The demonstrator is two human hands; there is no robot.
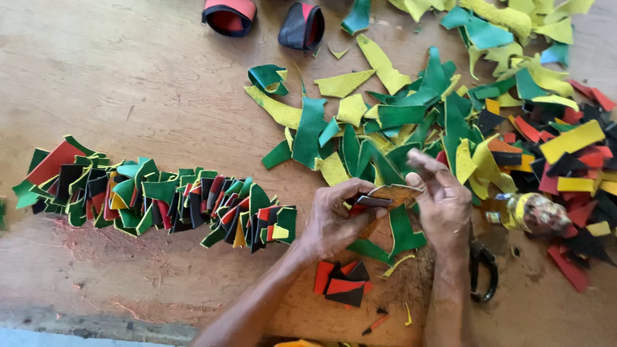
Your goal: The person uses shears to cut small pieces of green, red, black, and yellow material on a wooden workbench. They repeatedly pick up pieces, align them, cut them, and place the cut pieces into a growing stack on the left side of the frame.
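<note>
My left hand (334, 218) and my right hand (443, 202) meet at the middle of the wooden table (128, 83). Together they pinch a small folded leather piece (385, 196), tan on its upper face with dark and red layers under it. A green scrap (405, 231) lies beneath the hands. To the left runs a long overlapping row of folded green, black, red and yellow pieces (160, 199). A small stack of red and black cut pieces (344, 283) lies just below my left hand.
A loose heap of green, yellow, red and black leather scraps (488, 115) covers the right and back. A glue bottle (530, 212) and black scissors (482, 273) lie right of my right wrist. Two red-and-black leather loops (263, 19) stand at the far edge.
</note>
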